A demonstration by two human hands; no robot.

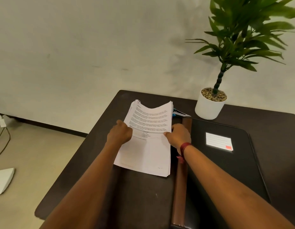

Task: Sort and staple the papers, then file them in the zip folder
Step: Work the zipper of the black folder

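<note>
Left hand (120, 133), right hand (178, 136) — both pinching sheaf (151, 119) edges over paper stack (146, 156) — zip folder (226, 171) beside.

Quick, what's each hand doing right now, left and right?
Left hand: closed, gripping the left edge of the raised batch of white printed paper sheets.
Right hand: closed, gripping the right edge of the same batch.

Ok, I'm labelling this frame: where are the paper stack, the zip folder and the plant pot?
paper stack (143, 156): head view, lower part of the top sheet.
zip folder (239, 164): head view, black cover below its label.
plant pot (208, 108): head view, white side wall.
</note>
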